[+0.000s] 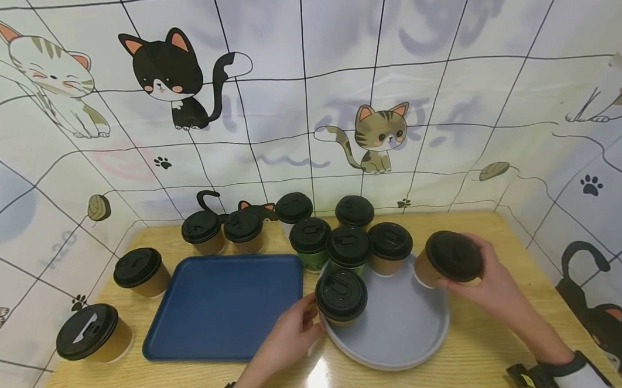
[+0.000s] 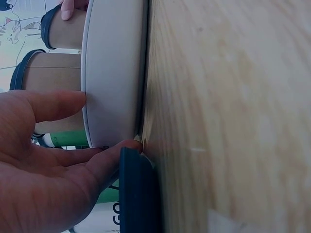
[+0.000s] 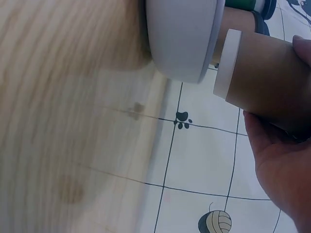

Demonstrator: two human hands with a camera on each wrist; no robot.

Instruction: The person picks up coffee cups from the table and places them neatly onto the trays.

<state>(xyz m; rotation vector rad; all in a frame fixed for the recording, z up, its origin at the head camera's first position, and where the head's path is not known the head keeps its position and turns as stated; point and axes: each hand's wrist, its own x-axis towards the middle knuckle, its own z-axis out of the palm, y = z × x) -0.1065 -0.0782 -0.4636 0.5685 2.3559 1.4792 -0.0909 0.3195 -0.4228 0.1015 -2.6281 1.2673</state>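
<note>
Nearest the head camera, toward five o'clock, sat a dark wristband (image 1: pixel 563 368). Beyond it, the right hand (image 1: pixel 491 278) was curled around a brown cup (image 1: pixel 446 259), raised at the two o'clock edge of the round grey tray (image 1: pixel 408 335); contact between base and rim could not be confirmed. The cup's long axis leaned somewhat off upright, black lid toward two o'clock, pale base toward eight. The step in hand was judged to be moving this cup across the tray's edge, inward or outward not determinable; the next move would call for levelling it before release. The left hand (image 1: pixel 292 335) was part-spread, thumb and fingers against the tray's wall at nine o'clock, apparently steadying it, with no cup held. Other lidded cups (image 1: pixel 341 295) stood between ten and twelve o'clock. Outward at nine lay the blue tray (image 1: pixel 222 310) on the wooden worktop (image 1: pixel 384 386), more brown cups (image 1: pixel 94 334) around its nine-to-twelve sides.
</note>
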